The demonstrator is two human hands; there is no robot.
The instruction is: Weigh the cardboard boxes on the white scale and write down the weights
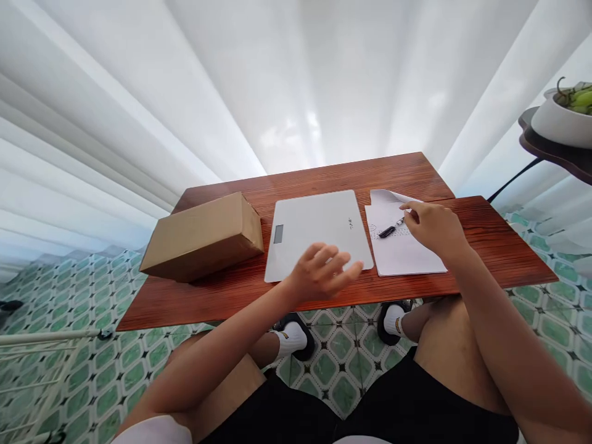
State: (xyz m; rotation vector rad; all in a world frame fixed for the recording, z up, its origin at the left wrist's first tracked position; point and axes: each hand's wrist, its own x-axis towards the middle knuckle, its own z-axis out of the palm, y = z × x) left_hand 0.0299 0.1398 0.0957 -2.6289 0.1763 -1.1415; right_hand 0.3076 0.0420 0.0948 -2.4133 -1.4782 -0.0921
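On the wooden tabletop [499,246] the right hand [432,228] grips a black pen [391,229] over a paper sheet [407,256]. The left hand [324,271], fingers spread, hovers over the white scale [314,228], beside a cardboard box [203,237].

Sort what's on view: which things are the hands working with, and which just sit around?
In hand: pen at the right hand; paper sheet under it; white scale beneath the open left hand.

Lying about: cardboard box; potted plant on the side shelf.

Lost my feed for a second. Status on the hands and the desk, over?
Left hand open, hovering over scale. Right hand at pen on paper, grip unclear. Box left of scale, apart.
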